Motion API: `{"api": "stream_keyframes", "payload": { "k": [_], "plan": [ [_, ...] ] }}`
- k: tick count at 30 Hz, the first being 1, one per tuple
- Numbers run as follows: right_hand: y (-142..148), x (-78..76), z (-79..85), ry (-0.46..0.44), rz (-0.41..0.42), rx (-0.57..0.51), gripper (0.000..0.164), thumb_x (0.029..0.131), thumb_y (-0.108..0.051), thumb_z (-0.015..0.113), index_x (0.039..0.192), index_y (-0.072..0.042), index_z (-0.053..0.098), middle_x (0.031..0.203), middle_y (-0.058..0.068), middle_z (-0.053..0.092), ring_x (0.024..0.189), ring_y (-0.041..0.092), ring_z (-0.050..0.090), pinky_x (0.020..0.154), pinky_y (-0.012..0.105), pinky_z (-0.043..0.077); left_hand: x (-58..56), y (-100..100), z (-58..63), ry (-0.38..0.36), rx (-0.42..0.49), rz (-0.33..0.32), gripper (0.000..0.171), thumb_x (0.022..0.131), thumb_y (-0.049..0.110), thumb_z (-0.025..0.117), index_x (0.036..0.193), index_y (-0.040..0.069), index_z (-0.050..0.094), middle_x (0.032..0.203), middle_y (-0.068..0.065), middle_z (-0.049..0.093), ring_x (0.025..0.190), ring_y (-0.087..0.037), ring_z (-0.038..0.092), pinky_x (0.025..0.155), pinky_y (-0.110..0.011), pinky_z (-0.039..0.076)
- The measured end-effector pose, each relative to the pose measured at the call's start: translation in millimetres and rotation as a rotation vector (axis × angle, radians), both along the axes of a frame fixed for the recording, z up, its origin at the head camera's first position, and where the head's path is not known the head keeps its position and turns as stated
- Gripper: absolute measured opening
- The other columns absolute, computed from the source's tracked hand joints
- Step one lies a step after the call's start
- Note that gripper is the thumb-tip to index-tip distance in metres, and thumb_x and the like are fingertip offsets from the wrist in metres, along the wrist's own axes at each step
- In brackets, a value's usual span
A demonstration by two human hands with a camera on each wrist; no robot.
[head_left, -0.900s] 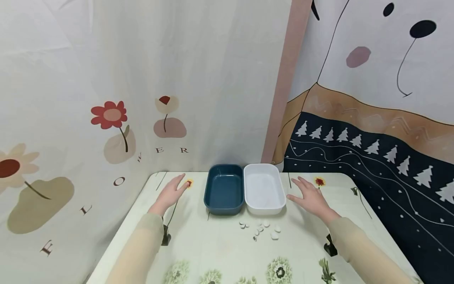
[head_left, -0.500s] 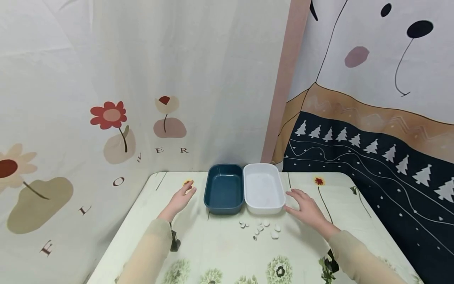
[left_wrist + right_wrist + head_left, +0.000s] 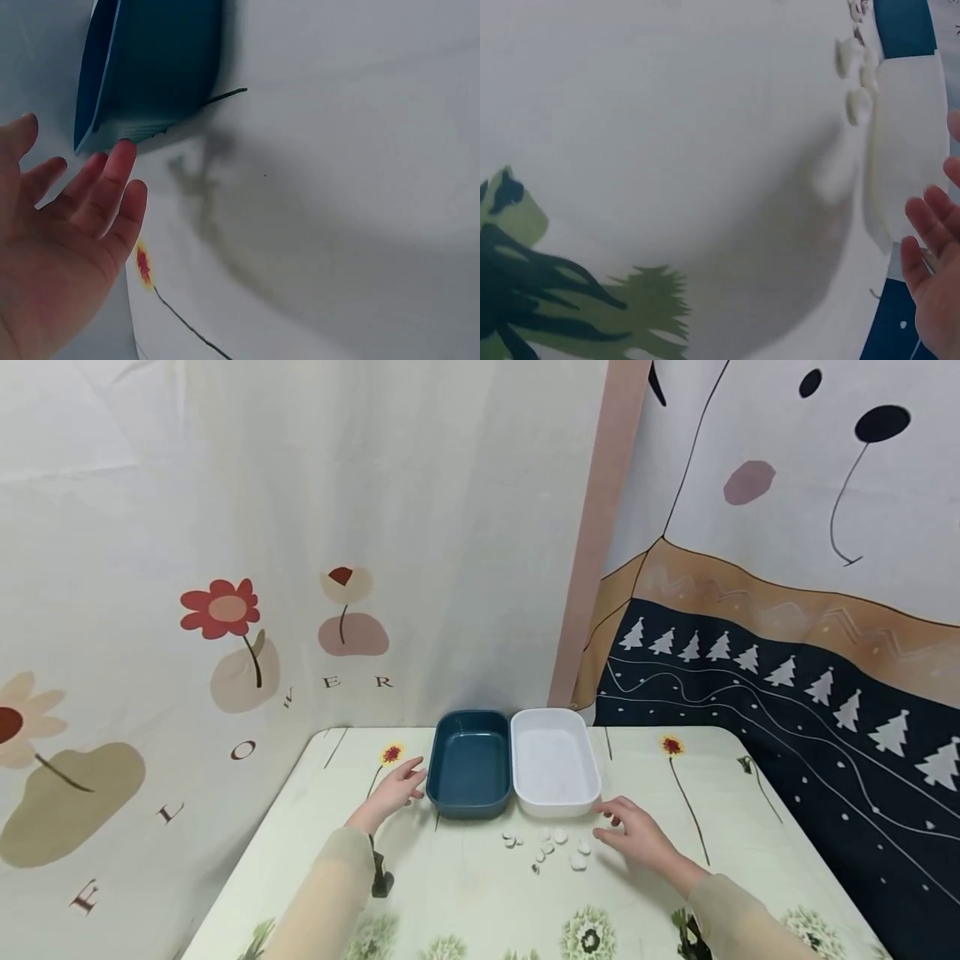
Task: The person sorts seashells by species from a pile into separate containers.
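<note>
My left hand (image 3: 391, 795) hovers just left of the dark blue rectangular dish (image 3: 469, 768), fingers loosely bent and holding nothing. In the left wrist view its fingertips come near the rim of that dish (image 3: 161, 67). Beside the white dish (image 3: 555, 760), near its front right corner, is my right hand (image 3: 636, 833), empty, with fingers relaxed. Several small whitish pebble-like pieces (image 3: 578, 862) lie scattered on the table in front of the dishes, to the left of my right hand. A few show at the upper right of the right wrist view as pale pieces (image 3: 859, 106).
The two dishes stand side by side at the back of the table, against a white printed curtain (image 3: 450, 568). A floral cloth (image 3: 465, 893) covers the table. On the right hangs a dark panel with white trees (image 3: 750, 727).
My left hand has moved right and down toward the blue dish. My right hand has come down and slightly left, nearer the small pieces. Dishes and pieces have stayed in place.
</note>
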State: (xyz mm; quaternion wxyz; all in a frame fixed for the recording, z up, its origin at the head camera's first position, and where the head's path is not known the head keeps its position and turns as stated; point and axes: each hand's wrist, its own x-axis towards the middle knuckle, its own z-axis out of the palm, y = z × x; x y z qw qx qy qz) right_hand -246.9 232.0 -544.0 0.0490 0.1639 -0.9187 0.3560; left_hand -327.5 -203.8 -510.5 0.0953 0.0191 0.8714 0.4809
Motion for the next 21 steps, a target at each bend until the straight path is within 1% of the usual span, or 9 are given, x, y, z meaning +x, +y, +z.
{"api": "stream_keyframes", "payload": {
  "k": [2,4,7,10,15,21],
  "plan": [
    [0.8,-1.5,-3.9,-0.024,0.039,-0.016,0.035,0.086,-0.019,0.074,0.117,-0.004,0.066,0.102,0.004,0.060,0.082,0.013,0.053,0.064,0.028,0.044,-0.2,1.4,-2.5,-0.021,0.019,-0.010,0.053,0.103,0.022,0.048,0.148,-0.001,0.032,0.125,-0.025,0.056,0.090,-0.031,0.065,0.077,-0.043,0.049],
    [1.3,-3.0,-6.8,-0.045,0.074,-0.035,0.037,0.086,-0.019,0.075,0.117,-0.001,0.065,0.103,0.006,0.062,0.080,0.010,0.053,0.064,0.027,0.045,-0.6,1.9,-4.5,-0.035,0.028,-0.018,0.053,0.103,0.020,0.048,0.148,-0.001,0.032,0.121,-0.024,0.058,0.089,-0.032,0.065,0.078,-0.044,0.049],
    [1.2,-6.3,-12.2,-0.085,0.108,-0.060,0.041,0.084,-0.018,0.076,0.118,0.000,0.065,0.106,0.011,0.065,0.079,0.010,0.055,0.064,0.028,0.046,-1.1,1.6,-6.5,-0.050,0.025,-0.013,0.053,0.102,0.019,0.051,0.148,0.000,0.033,0.114,-0.021,0.061,0.086,-0.032,0.065,0.077,-0.044,0.049],
    [0.4,-9.7,-17.7,-0.118,0.117,-0.065,0.044,0.082,-0.017,0.077,0.119,0.001,0.064,0.107,0.012,0.066,0.079,0.011,0.056,0.065,0.028,0.047,-2.0,1.3,-7.2,-0.055,0.008,-0.013,0.054,0.100,0.019,0.053,0.148,0.001,0.035,0.105,-0.017,0.063,0.084,-0.030,0.065,0.071,-0.040,0.049],
    [-0.5,-13.6,-24.6,-0.134,0.117,-0.048,0.044,0.077,-0.013,0.080,0.117,0.002,0.066,0.103,0.007,0.067,0.080,0.012,0.056,0.069,0.028,0.047,-3.3,2.1,-9.9,-0.058,-0.017,-0.023,0.055,0.099,0.018,0.056,0.147,0.003,0.037,0.095,-0.013,0.063,0.081,-0.029,0.065,0.064,-0.032,0.045],
    [-4.6,-17.4,-26.2,-0.177,0.139,-0.044,0.045,0.074,-0.008,0.079,0.117,-0.001,0.067,0.101,0.003,0.066,0.078,0.012,0.052,0.068,0.028,0.045,-3.4,4.6,-12.5,-0.062,0.004,-0.026,0.057,0.096,0.013,0.058,0.148,0.004,0.036,0.087,-0.016,0.064,0.075,-0.031,0.063,0.060,-0.030,0.043]
  ]
}}
